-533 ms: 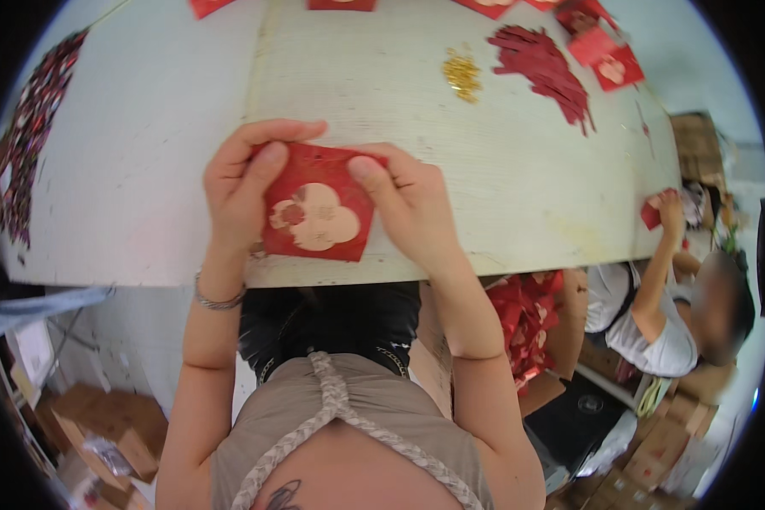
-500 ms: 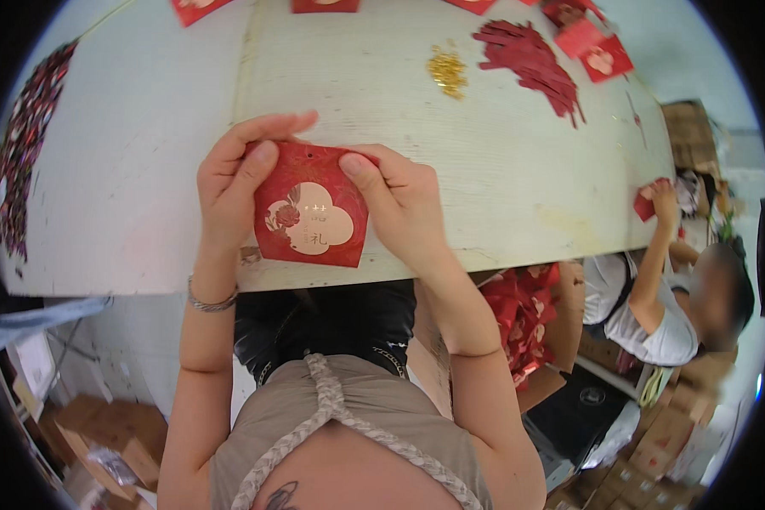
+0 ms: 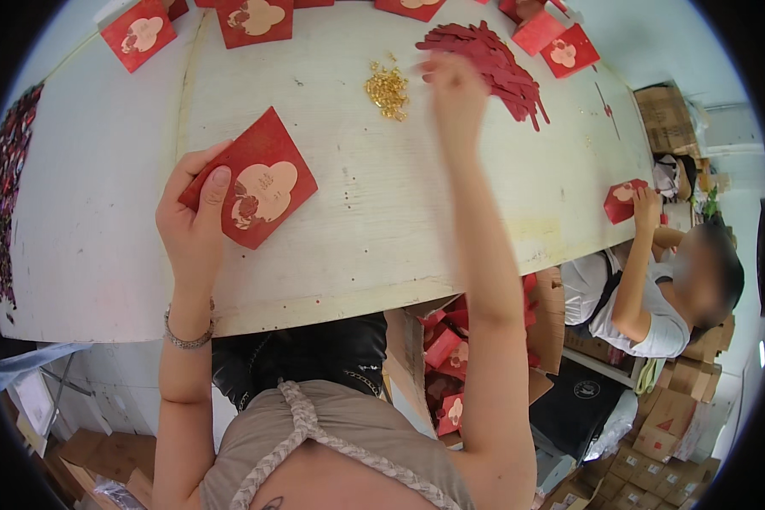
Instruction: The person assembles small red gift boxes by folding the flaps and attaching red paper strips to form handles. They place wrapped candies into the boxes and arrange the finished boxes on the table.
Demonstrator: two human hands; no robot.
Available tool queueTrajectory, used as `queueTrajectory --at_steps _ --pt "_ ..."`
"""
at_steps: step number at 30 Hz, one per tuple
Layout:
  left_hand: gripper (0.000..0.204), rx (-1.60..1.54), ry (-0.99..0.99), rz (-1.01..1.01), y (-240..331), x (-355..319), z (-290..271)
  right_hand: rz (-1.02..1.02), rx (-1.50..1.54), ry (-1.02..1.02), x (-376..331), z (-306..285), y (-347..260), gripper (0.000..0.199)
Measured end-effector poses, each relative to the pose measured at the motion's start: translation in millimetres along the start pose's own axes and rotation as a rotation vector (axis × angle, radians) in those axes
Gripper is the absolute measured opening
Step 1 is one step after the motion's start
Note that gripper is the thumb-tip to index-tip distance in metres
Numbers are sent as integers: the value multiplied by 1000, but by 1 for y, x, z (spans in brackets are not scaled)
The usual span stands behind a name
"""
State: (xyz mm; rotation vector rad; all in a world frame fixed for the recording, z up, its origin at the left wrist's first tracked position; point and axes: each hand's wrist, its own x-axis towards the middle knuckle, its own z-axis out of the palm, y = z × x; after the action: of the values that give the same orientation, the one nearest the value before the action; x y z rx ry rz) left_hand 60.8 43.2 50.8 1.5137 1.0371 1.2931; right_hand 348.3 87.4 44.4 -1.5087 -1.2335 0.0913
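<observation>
The red envelope [image 3: 251, 189] is now gripped by the left hand [image 3: 194, 223] alone, above the white table [image 3: 357, 229]. The right hand [image 3: 452, 81], released half a second ago, is extended near the gold pieces [image 3: 387, 87]; its state cannot be told through blur.

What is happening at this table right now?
A person sits at a long white worktable. The left hand holds a square red paper envelope with a pale heart-shaped emblem above the tabletop. The right hand is stretched far forward, close to a small heap of gold metal pieces and a pile of dark red paper strips. A co-worker's hand holds another red envelope.
</observation>
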Motion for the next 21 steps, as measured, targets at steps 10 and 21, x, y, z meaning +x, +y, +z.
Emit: queueTrajectory --at_steps 10,21 --pt "12 -90 20 -99 -7 19 -15 682 -376 -127 94 -48 158 31" --pt "19 -226 -139 -72 -8 19 -18 -433 69 -500 -54 30 -122 14"
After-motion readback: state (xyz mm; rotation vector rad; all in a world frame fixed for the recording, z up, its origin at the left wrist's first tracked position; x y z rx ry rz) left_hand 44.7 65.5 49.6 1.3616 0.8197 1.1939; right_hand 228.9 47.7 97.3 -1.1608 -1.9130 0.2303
